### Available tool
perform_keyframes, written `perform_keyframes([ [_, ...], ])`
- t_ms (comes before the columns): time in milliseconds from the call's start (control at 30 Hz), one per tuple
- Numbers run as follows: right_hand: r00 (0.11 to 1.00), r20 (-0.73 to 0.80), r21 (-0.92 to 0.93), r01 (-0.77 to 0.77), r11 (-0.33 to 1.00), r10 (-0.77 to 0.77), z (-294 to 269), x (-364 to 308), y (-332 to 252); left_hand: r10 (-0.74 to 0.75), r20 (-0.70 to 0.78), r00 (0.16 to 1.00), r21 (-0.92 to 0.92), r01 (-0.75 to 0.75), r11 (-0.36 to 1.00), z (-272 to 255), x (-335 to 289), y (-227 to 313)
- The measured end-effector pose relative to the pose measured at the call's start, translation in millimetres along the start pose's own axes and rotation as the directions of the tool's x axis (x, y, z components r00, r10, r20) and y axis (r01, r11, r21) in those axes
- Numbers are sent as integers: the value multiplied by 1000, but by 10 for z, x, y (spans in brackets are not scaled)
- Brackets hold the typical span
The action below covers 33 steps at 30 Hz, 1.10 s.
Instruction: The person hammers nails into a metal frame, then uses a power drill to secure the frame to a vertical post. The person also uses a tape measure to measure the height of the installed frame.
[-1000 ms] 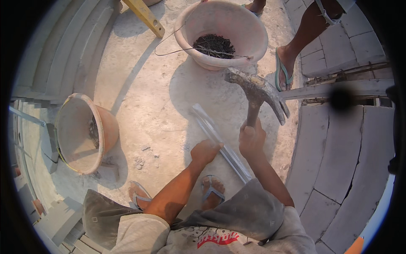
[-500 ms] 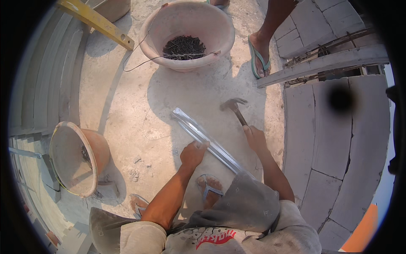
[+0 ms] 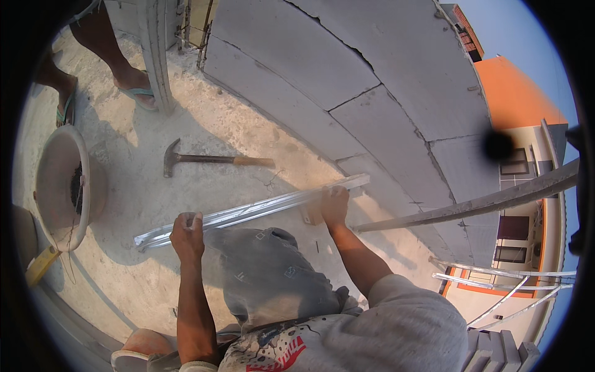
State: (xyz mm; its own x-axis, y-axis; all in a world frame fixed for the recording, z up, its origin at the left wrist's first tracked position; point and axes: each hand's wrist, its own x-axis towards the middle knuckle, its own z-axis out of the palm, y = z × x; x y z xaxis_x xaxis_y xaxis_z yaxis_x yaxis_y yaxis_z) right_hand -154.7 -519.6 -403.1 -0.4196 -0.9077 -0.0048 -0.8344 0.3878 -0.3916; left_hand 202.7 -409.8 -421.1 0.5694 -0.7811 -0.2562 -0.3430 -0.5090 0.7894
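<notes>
A long silvery metal channel [image 3: 260,208] lies slantwise in front of me, its right end up by the block wall. Curled fingers of my left hand [image 3: 187,237] close on it near its left end. My right hand [image 3: 335,204] is closed round it near the right end, slightly blurred. Beside that hand, under the channel, shows a small brown block [image 3: 312,214]. A claw hammer [image 3: 211,159] rests on the concrete floor beyond the channel, its head to the left, held by neither hand.
A wall of grey blocks [image 3: 279,80] runs along the far right side. A pole [image 3: 471,208] slants against it. At left stand a pale bucket [image 3: 87,180] and a yellow bar [image 3: 42,266]. Another person's sandalled foot [image 3: 137,87] is beside an upright post [image 3: 155,56].
The hammer has left my right hand and now lies on the floor. My right hand has moved onto the channel, which lies flatter across. My view has swung to the right.
</notes>
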Motion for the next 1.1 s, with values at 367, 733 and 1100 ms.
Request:
perform_keyframes([
  [367, 764, 231, 780, -515, 355, 602, 349, 1262, 996, 107, 83, 991, 62, -112, 992, 34, -151, -279],
  [733, 962, 177, 984, -171, -45, 206, -682, 921, 242, 247, 274, 929, 140, -293, 946, -98, 103, 92],
  [1100, 976, 148, 984, -129, -125, 157, -1157, 846, -687, 289, 427, 857, 233, -413, 880, -11, 88, 39],
])
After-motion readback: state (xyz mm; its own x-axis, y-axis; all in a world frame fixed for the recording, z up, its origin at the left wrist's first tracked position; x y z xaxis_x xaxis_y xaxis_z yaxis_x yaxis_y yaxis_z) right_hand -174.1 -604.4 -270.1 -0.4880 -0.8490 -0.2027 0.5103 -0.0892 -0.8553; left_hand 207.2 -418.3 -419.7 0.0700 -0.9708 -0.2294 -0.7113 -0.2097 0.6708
